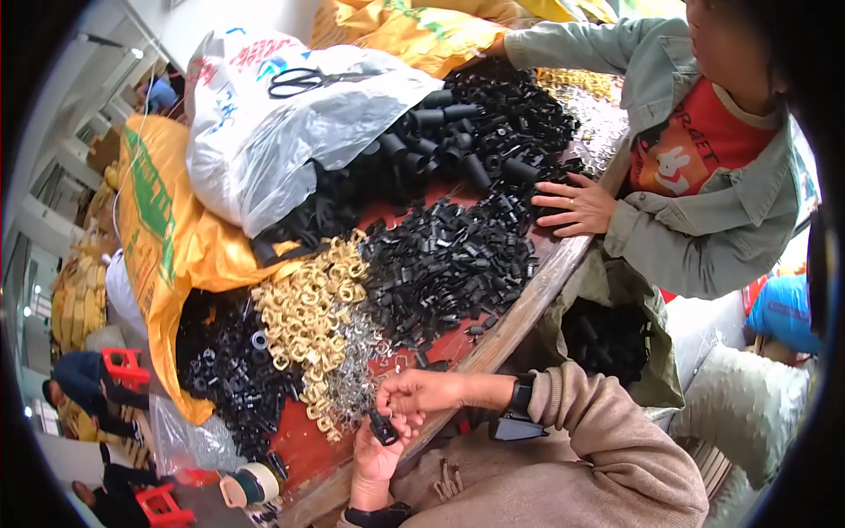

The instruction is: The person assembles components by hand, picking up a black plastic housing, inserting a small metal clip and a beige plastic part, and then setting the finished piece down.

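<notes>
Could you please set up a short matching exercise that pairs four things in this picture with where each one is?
Things:
1. scissors
2. small black part
3. brass rings
4. tape roll

Places:
A. piled on the table beside the silvery clips
B. at the table's near corner
C. lying on top of the white sack
D. held between the left hand and the right hand

Pairs: 1-C, 2-D, 3-A, 4-B

both hands meet, left hand (377,454) below right hand (421,393), fingers curled.
</notes>
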